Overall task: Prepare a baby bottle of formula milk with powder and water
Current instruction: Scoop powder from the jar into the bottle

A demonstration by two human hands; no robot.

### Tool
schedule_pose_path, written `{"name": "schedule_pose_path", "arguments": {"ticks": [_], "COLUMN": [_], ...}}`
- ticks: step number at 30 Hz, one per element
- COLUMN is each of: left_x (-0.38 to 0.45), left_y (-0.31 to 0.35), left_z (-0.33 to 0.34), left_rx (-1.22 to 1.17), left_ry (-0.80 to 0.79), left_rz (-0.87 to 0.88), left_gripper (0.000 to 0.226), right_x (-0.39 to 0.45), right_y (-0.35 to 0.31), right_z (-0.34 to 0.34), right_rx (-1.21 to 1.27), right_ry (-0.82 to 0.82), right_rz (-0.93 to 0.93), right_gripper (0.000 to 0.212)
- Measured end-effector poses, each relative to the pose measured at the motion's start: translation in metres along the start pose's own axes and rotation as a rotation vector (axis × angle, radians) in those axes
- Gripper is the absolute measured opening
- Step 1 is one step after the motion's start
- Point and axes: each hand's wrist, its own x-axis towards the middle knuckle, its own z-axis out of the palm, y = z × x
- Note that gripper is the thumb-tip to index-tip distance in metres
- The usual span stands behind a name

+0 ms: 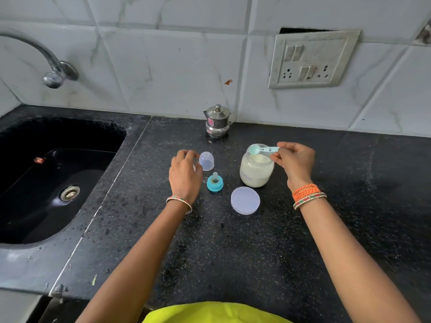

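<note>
right grip (294, 159) pinches scoop (262, 149) over powder jar (256, 170) | left grip (185, 173) holds bottle (198, 163)

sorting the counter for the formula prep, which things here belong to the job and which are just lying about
For the job: powder jar, scoop in right hand, jar lid, teat ring, clear cap by left hand.

Lying about: steel pot, sink, tap, switchboard.

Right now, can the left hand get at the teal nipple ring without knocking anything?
Probably yes: the left hand is right beside the teal nipple ring, with bare counter around it; only the clear cap stands close behind.
</note>
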Motion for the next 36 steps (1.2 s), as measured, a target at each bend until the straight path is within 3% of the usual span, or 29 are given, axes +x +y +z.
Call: {"name": "schedule_pose_path", "arguments": {"ticks": [7,12,19,26,28,32,36], "left_x": [-0.003,-0.002,-0.005,-0.015,-0.015,-0.012,-0.014], "left_y": [-0.001,0.003,0.031,0.066,0.069,0.072,0.075], "left_z": [-0.001,-0.007,-0.010,0.014,0.022,0.037,0.042], "left_rx": [-0.074,-0.003,-0.029,-0.231,-0.236,-0.209,-0.192], "left_ry": [0.014,0.027,0.130,-0.186,-0.276,-0.393,-0.402], "left_rz": [-0.017,0.007,0.282,0.340,0.320,0.270,0.230], "left_gripper": [0.026,0.033,0.031,0.036,0.041,0.050,0.054], "right_x": [0.001,-0.002,-0.004,-0.010,-0.008,-0.002,0.002], "right_y": [0.004,0.006,0.005,0.006,0.007,0.005,0.003], "right_z": [-0.005,-0.003,0.003,0.014,0.012,0.008,0.019], "right_rx": [-0.094,-0.220,-0.389,-0.747,-0.814,-0.657,-0.673], "right_ry": [-0.023,-0.060,-0.049,-0.058,-0.011,-0.005,-0.070], "right_rz": [-0.049,-0.142,-0.321,-0.544,-0.521,-0.256,-0.133], "right_gripper": [0.021,0.021,0.007,0.011,0.013,0.015,0.018]}}
